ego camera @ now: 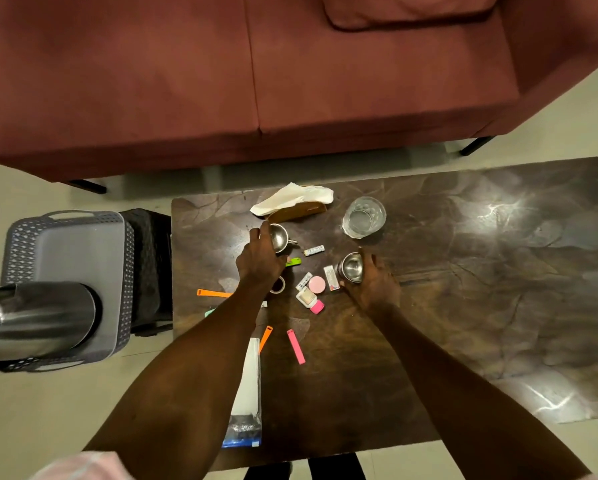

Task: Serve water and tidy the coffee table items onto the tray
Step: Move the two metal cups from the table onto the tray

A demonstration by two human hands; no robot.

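No brand or writing legible anywhere: print on the small white tube (314, 250) and on the white packet (331, 278) too blurred to read. Left hand (260, 261) curled round a small steel cup (281, 237) near the far left of the dark coffee table (463, 289), cup handle poking out to the right. Right hand (373, 278) wrapped round a second steel cup (352, 267), mid-table. Hands apart, each clamped on its own cup. Between them a green lighter (293, 261), partly hidden by the left hand, a pink round lid (317, 284) and a small pink-capped bottle (309, 299). Tape ring (278, 285) half covered by the left wrist. Glass of water (364, 217) standing beyond the right hand, near a tissue (292, 199) draped over a brown holder. Grey tray (72, 258) off the table's left end, well apart from the cups, its near part blocked by a steel flask (38, 317) cut off at the frame edge. Clear zip bag (247, 393) partly under the left forearm.
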